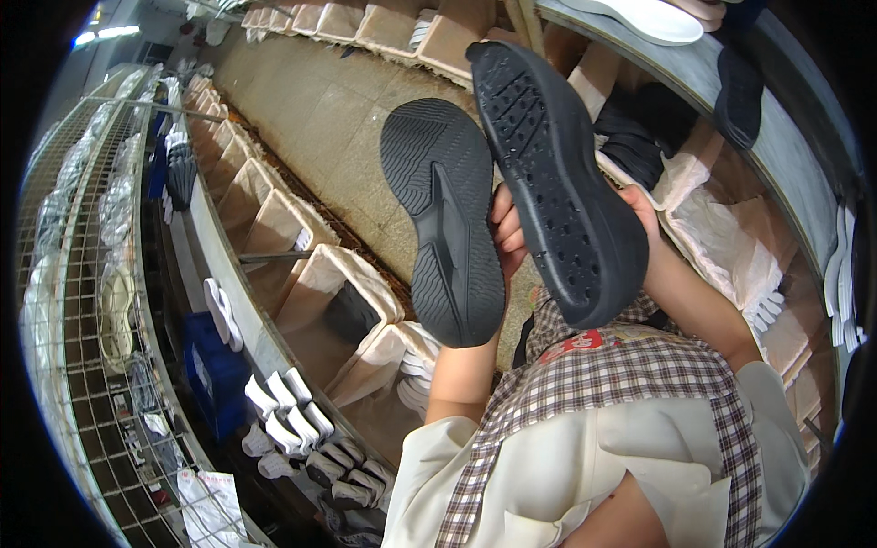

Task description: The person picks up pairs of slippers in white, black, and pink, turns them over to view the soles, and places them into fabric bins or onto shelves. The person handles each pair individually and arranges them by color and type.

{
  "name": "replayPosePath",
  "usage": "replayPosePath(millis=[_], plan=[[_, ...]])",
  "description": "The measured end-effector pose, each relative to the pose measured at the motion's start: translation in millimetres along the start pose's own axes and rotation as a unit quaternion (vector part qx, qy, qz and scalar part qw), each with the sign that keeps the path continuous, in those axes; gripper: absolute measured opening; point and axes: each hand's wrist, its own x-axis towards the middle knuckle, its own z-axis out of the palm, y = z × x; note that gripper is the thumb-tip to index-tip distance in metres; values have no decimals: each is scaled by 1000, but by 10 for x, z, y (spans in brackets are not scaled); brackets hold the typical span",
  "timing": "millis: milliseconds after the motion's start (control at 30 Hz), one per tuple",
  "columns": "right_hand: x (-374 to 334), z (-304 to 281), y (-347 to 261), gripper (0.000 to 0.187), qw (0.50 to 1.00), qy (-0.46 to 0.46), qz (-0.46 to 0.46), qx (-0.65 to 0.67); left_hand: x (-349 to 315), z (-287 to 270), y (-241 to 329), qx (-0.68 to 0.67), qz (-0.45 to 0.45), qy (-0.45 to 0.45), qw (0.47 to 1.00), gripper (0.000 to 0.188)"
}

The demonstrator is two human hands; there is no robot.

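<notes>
In front of me are two dark shoe soles, held up side by side. The dark grey sole (443, 173) on the left turns its tread towards me, with wavy grooves and a long central ridge. My left hand (508, 222) is closed around it from behind, fingertips showing at its right edge. The black sole (553, 173) on the right shows a face dotted with holes, with slanted ridges near the far end. Closed on its right edge is my right hand (643, 217), its other fingers hidden behind the sole. The soles almost touch each other.
Lined boxes (311, 247) run along the left, beside a wire rack (91, 365) and white soles (288, 411). A work surface (776, 173) curves along the right, holding a white sole (649, 18) and a black sole (738, 96). Another person's hand (702, 11) is there.
</notes>
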Motion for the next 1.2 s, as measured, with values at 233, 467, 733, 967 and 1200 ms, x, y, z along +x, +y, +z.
replayPosePath(millis=[233, 467, 733, 967, 1200], plan=[[6, 89, 67, 67, 997, 23, 12, -71, -7, -350, 26, -55, 8, -59, 997, 31], [-2, 80, 112, 61, 996, -16, -64, -57, -103, 86, 79, 142, 82, 134, 977, 26], [-201, -114, 195, 54, 957, 61, -152, -238, 209, 455, 112, 305, -79, 238, 919, 51], [-976, 37, -54, 67, 856, 162, -247, -425, 823, 530, -736, 411, -194, 219, 863, 54], [-1294, 292, -1056, 80, 799, 275, -395, -360, 1994, 448, -1299, 436, -281, 52, 854, 44]])
